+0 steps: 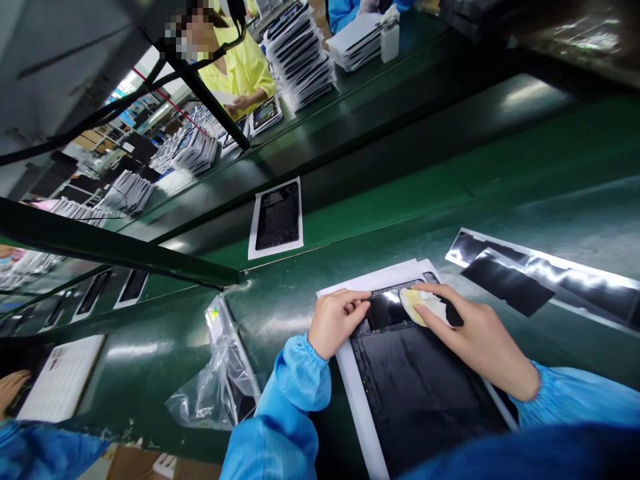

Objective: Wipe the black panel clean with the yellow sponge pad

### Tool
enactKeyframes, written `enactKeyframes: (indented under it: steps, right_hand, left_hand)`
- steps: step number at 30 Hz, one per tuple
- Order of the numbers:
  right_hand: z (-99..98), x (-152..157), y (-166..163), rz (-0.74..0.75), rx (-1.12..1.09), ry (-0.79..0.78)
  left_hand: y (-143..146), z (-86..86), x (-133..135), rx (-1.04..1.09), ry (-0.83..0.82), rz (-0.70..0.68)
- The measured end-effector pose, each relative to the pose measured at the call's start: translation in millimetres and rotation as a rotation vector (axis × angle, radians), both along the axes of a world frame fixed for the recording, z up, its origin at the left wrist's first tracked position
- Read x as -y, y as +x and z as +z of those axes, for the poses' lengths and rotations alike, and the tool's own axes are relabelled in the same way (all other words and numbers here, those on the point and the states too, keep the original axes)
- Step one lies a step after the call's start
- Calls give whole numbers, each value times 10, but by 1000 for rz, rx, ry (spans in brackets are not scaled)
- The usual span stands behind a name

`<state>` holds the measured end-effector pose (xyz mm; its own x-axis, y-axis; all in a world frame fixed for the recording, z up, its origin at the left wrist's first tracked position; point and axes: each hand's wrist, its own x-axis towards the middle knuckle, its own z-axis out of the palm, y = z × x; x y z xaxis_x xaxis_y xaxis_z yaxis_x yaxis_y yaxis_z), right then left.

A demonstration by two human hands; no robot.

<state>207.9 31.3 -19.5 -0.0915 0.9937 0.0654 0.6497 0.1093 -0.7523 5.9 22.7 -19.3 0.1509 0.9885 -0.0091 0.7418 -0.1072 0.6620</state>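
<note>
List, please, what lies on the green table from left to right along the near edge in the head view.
White sheet → clear plastic bag → left hand → yellow cloth under the right hand → long black strip.

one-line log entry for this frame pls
left hand: steadies flat black panel on white backing sheet | right hand: presses pale yellow cloth on panel | surface: green bench

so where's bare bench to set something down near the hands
Bare green bench lies between the far panel and the film strip. Another patch sits left of the plastic bag. It is crowded around the black panel, under the left hand and right hand.
</note>
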Motion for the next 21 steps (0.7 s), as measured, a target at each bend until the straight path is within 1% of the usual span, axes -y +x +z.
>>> enactKeyframes:
  steps: [5,9,16,21]
  right_hand:
    - [-2,3,-7,-8,9,10]
    - [12,1,-15,-4,10,22]
    - [30,1,-27,-11,29,20]
    - [22,1,-30,-9,29,45]
  left_hand:
    - [10,62,20,-100,78,-57]
    - [-1,69,14,-191,120,-90]
    - [-31,-17,26,-176,176,-103]
    - [-28,-28,36,-185,189,-103]
